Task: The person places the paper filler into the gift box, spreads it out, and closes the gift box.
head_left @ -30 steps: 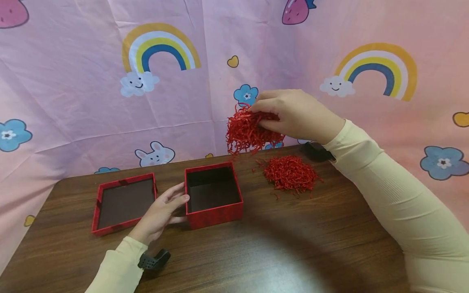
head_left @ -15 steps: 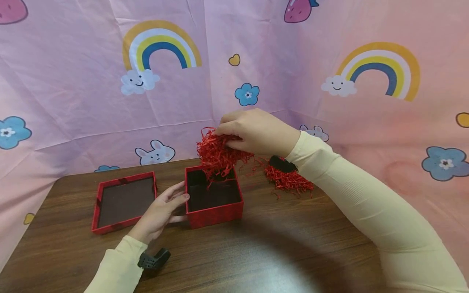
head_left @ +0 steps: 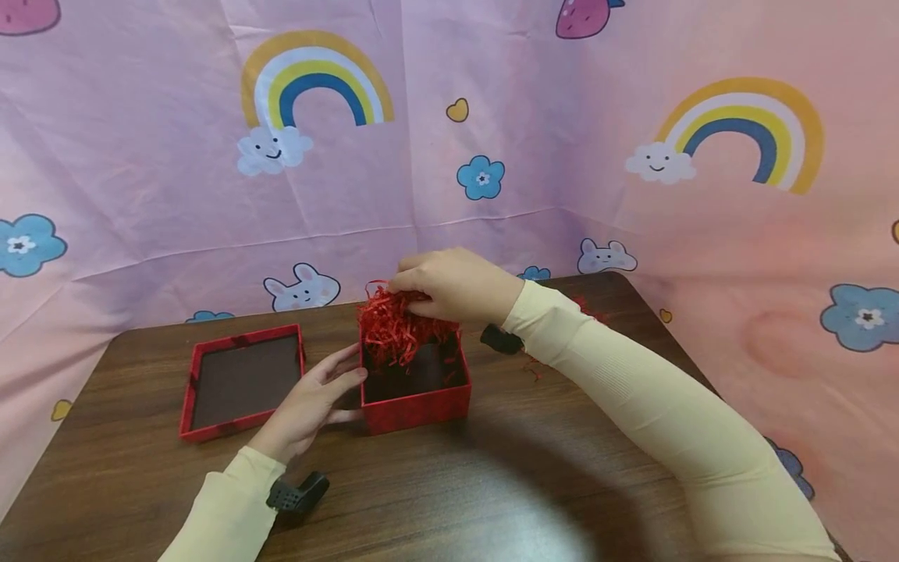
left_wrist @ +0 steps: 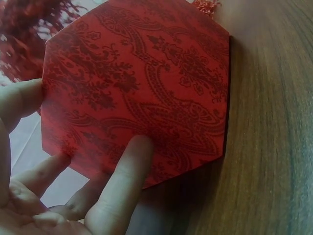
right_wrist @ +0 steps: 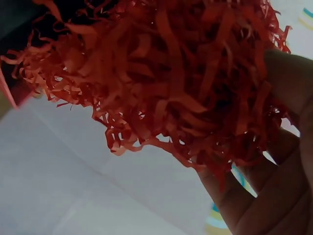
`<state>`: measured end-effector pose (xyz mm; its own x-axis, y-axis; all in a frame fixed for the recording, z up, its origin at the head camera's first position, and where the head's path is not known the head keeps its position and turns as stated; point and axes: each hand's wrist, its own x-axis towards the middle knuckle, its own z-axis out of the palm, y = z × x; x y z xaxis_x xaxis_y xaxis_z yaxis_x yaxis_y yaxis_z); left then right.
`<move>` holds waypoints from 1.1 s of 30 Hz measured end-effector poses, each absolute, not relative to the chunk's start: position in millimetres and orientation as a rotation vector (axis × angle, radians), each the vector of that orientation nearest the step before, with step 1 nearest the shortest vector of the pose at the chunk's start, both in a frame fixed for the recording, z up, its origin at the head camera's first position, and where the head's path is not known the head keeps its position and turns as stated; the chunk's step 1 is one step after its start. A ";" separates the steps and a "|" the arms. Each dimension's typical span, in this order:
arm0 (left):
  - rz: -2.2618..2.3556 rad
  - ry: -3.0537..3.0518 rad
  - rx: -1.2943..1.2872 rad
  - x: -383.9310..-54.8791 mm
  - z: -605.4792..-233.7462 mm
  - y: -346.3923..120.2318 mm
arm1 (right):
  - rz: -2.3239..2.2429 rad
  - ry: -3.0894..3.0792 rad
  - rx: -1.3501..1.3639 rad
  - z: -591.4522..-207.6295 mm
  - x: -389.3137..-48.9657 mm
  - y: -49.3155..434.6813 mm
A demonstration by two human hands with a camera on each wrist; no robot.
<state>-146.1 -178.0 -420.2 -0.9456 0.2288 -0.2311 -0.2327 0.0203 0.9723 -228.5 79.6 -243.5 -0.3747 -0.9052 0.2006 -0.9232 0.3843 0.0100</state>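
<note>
On the wood-grained table stands an open red box, likely stiff yet light enough to slide and best steadied by its walls, near a shallow red lid lying hollow side up. The left hand rests spread, its fingers fairly straight, against the box's left wall, while the right hand pinches red shredded paper from above, strands dangling into the box's back part. That clump seems soft, springy and prone to shedding, suiting a broad, gentle grasp.

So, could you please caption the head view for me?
Left hand touches an open red box; right hand holds red shreds over it.
</note>
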 end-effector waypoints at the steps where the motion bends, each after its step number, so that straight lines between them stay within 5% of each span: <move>1: 1.994 1.980 -0.003 -146.0 -420.1 -177.7 | 0.152 -2.480 1.640 -248.2 -230.9 79.0; 33: 1.971 1.992 -0.019 -145.8 -418.1 -177.5 | 0.745 -2.870 1.684 -338.2 -257.3 74.7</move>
<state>-145.8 -177.5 -418.1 -0.9430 0.2245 -0.2455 -0.2432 0.0385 0.9692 -257.3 74.7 -338.2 -0.4851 -0.8744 -0.0114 -0.7584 0.4272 -0.4923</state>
